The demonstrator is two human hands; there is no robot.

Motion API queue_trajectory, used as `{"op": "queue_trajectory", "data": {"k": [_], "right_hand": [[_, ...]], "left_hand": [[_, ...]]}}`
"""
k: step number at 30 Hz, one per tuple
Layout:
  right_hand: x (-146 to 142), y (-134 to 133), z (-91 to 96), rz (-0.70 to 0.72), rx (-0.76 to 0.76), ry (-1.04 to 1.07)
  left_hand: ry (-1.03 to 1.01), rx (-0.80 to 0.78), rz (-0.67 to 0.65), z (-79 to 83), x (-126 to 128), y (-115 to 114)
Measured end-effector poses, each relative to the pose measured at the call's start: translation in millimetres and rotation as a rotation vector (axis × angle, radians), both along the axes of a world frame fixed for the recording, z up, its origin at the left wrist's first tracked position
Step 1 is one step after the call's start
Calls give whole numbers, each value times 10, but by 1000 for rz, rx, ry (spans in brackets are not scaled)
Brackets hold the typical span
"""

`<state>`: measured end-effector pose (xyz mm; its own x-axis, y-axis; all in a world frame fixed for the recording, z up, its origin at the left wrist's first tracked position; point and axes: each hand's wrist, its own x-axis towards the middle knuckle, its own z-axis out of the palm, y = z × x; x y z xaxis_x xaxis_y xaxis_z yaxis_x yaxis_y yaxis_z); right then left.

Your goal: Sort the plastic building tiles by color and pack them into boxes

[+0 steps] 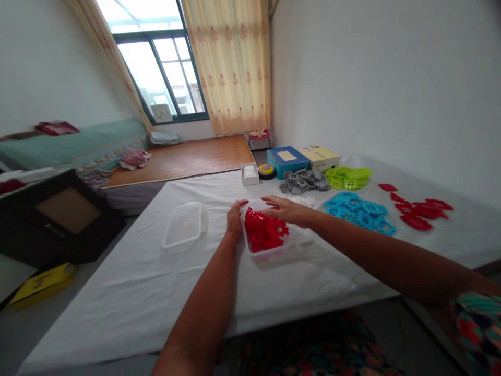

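A clear plastic container point(270, 255) full of red interlocking plastic pieces point(264, 232) stands on the white-covered table in front of me. My left hand point(235, 218) grips its left side near the far corner, fingers bent over the rim. Above the far right part of the container is my right hand point(287, 210), its thumb and fingers apart, close to the red pieces; nothing shows between them. To the left lies a clear lid point(183, 224), flat on the cloth.
Right of the container are piles of blue pieces point(356, 211), grey pieces point(304, 181), green pieces point(347, 178) and loose red pieces point(420, 210). A blue box point(287, 161), a yellow box point(319, 156), a small white box point(249, 174) and a round tin point(266, 171) stand behind.
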<state>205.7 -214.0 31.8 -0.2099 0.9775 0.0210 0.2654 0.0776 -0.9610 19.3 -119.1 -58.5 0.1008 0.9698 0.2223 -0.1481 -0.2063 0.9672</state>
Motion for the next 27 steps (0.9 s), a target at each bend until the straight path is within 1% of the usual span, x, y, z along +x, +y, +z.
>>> {"op": "queue_trajectory", "data": {"k": [2,3,5,7,9,11,12,14,16,19,22,25,26,27], "right_hand": [[71,-16,66,52,0,-75],[111,-31,93,74,32,-123],[179,-80,116,79,157,-279],[203,-160,90,66,291,-469],[168,-261,30,122,386,-586],[84,-350,-37,222,491,-612],[35,-380,-67,244,549,-605],[-54,-399,-116,211,645,-593],[-109,-373,-154,196,677,-604],[-118,-321,-189,226,671,-700],[-57,-342,-163,131,659,-769],[98,-435,-101,123,691,-712],[189,-466,-91,95,713,-701],[310,-492,-93,35,734,-707]], "left_hand": [[-31,-22,-7,18,7,-16],[-45,-34,-11,25,14,-22],[-53,-30,-13,31,30,-26],[-41,8,-2,26,45,-18],[-22,53,8,14,54,-1],[-10,78,9,2,58,17],[-7,80,6,-2,58,24],[1,80,-1,-4,56,30],[8,86,-3,-2,54,28],[9,93,2,1,49,19],[25,105,7,12,39,11],[85,143,17,51,22,-8],[114,153,21,72,15,-18],[141,163,30,93,9,-27]]}}
